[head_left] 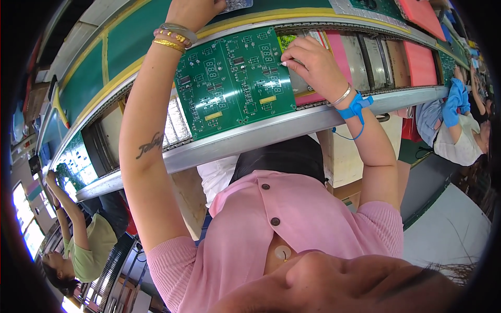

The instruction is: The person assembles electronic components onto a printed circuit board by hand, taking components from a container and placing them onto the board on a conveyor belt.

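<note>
A green circuit board (229,83), filled with small parts and digit displays, lies across the conveyor rails in front of me. Over its right edge, my right hand (311,62) pinches a small pale electronic component (283,63) between thumb and forefinger. A blue wrist strap (356,108) circles that wrist. My left hand (194,13) reaches past the board's far side, partly cut off by the picture's top edge. Its fingertips are beside a container of small shiny parts (236,4); whether they grip anything is hidden.
The metal front rail (245,129) runs along my side of the line. Beyond the board stretches a green surface with a yellow border (128,39). Red-pink foam sheets (420,62) lie to the right. Co-workers sit at left (94,245) and right (459,135).
</note>
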The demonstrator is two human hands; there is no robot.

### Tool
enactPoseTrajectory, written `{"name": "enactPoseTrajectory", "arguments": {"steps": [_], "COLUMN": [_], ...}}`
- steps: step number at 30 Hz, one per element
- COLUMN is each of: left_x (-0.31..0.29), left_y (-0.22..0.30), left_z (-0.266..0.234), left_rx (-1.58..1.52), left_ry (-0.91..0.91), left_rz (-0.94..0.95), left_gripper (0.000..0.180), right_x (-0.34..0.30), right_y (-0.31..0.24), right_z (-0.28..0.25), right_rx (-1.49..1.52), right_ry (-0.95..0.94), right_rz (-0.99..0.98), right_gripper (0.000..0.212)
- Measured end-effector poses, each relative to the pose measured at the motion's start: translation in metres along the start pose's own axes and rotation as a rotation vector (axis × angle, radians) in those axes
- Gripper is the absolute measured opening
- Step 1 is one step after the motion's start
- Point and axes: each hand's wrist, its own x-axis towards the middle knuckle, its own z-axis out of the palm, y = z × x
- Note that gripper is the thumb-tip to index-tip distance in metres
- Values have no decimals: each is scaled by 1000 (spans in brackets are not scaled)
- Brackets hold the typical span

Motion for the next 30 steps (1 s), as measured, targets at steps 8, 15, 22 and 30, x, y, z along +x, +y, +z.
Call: {"name": "enactPoseTrajectory", "arguments": {"steps": [8, 15, 22, 30], "left_x": [-6, -59, -114, -140], "left_y": [18, 25, 27, 30], "left_z": [-19, -35, -38, -23], "left_rx": [-101, -651, -874, -1035], "left_ry": [220, 27, -119, -223], "left_rz": [-70, -225, -127, -288], "left_gripper": [14, 9, 14, 16], "right_x": [2, 3, 3, 3], "right_y": [-5, -9, -10, -7], "right_z": [2, 1, 1, 4], "right_rx": [-57, -103, -125, -117], "right_ry": [25, 15, 26, 47], "right_rz": [-15, -43, -63, -120], "right_gripper": [8, 12, 12, 13]}}
